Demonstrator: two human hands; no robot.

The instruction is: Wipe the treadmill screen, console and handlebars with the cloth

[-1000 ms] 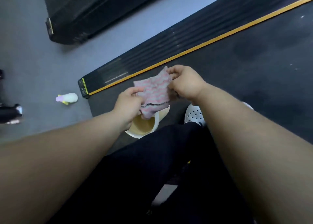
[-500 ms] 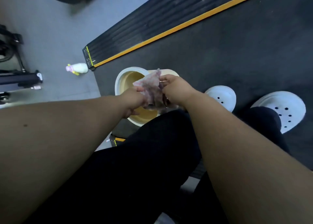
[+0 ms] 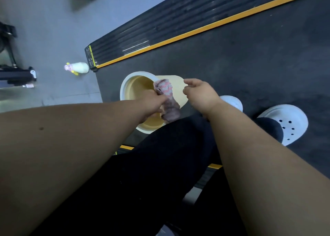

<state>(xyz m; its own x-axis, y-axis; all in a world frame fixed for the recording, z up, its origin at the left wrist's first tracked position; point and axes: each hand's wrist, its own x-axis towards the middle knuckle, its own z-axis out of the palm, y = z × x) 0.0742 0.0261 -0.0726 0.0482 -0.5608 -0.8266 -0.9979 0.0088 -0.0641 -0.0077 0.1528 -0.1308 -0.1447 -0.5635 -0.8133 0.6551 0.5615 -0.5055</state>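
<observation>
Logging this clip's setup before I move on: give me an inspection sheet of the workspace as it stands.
Surface: dark treadmill belt with yellow-edged side rail.
Job's things: striped cloth, bunched, over the cream bucket standing on the belt.
Clutter: spray bottle on the grey floor by the rail's end.
Grippers: left hand grips the cloth; right hand open, holding nothing.
Cables: nothing seen.
Surroundings: white shoes on the belt; black equipment frame at left.
</observation>
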